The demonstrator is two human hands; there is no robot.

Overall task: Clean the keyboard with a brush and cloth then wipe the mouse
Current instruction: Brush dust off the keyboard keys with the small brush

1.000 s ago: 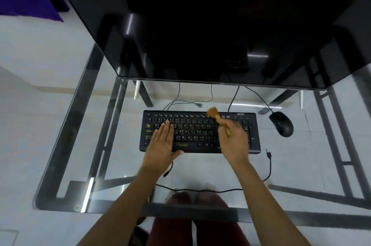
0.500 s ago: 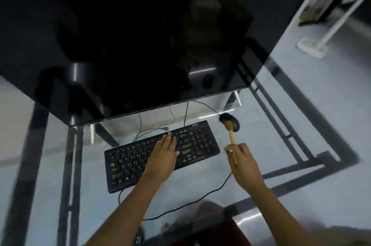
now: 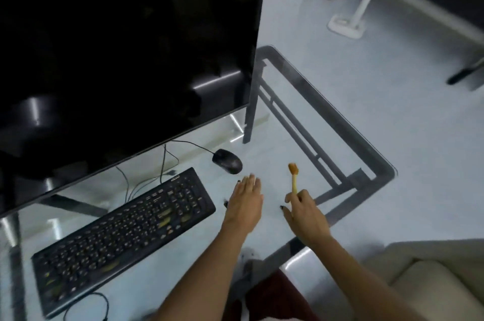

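Observation:
A black keyboard (image 3: 123, 226) lies slanted on the glass desk (image 3: 301, 137), left of both hands. The black wired mouse (image 3: 227, 161) sits beyond the keyboard's right end. My left hand (image 3: 245, 203) hovers flat and open over the glass, just right of the keyboard and below the mouse. My right hand (image 3: 306, 216) grips the yellow handle of a small brush (image 3: 293, 176), held upright with its orange bristles pointing away from me, over bare glass. No cloth is in sight.
A large dark monitor (image 3: 117, 45) fills the upper left and overhangs the keyboard. Cables (image 3: 146, 179) run behind the keyboard. The desk's right corner (image 3: 390, 171) is close to my right hand. A beige seat (image 3: 432, 273) sits at lower right.
The view has swung right. My left hand left the keys and now hovers right of the keyboard. My right hand carried the brush off the keyboard toward the desk's right side.

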